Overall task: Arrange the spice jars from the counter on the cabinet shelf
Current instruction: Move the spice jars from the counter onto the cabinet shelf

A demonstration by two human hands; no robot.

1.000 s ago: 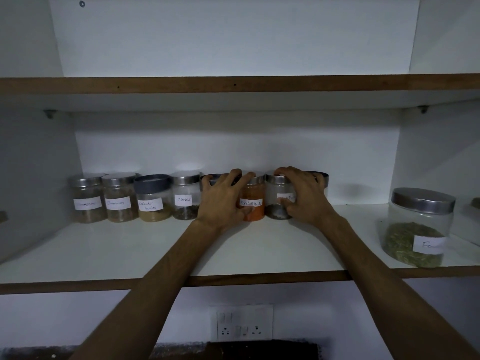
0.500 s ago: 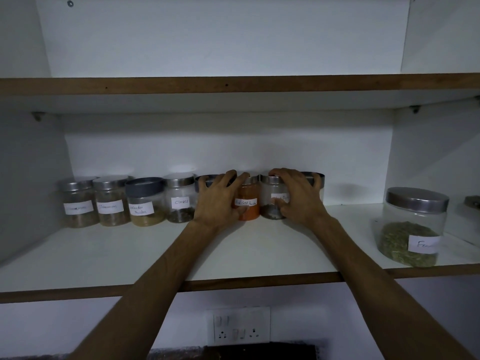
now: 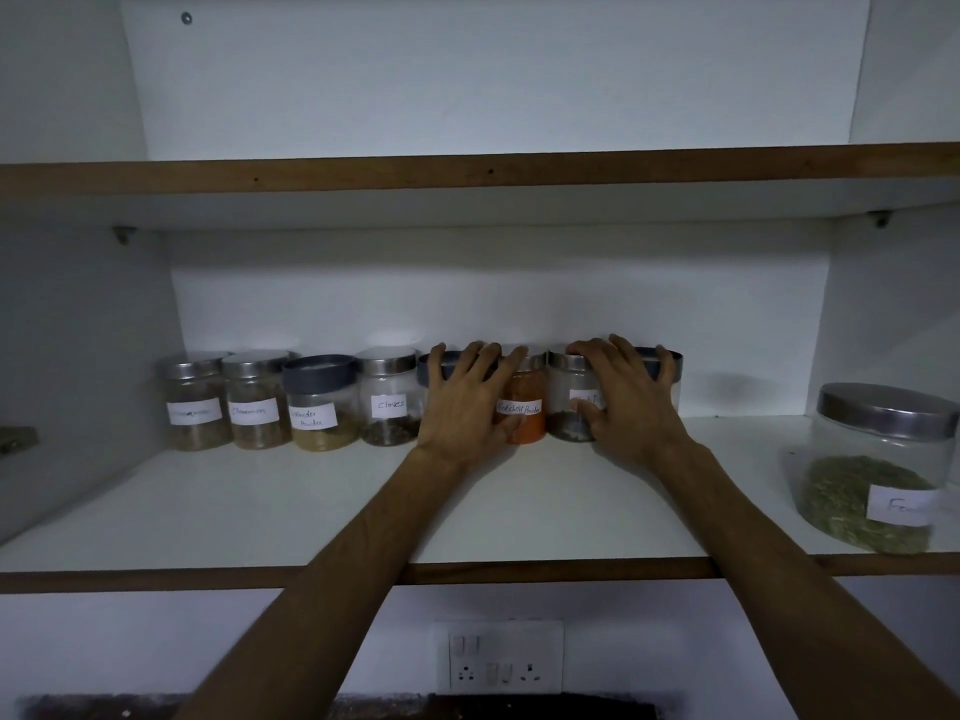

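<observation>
A row of labelled spice jars stands at the back of the white cabinet shelf: two steel-lidded jars, a coriander powder jar, a cloves jar and an orange red chilli powder jar. My left hand lies flat with spread fingers against a dark-lidded jar, hiding most of it. My right hand spreads across a steel-lidded jar and a dark-lidded jar, with its thumb on the glass.
A large steel-lidded jar of green seeds stands near the front right of the shelf. An upper shelf runs overhead. The cabinet side walls close in left and right. A wall socket sits below the shelf edge.
Both hands stay on the same jars. My left fingers have spread a little further over the dark lid. The camera view has shifted slightly.
</observation>
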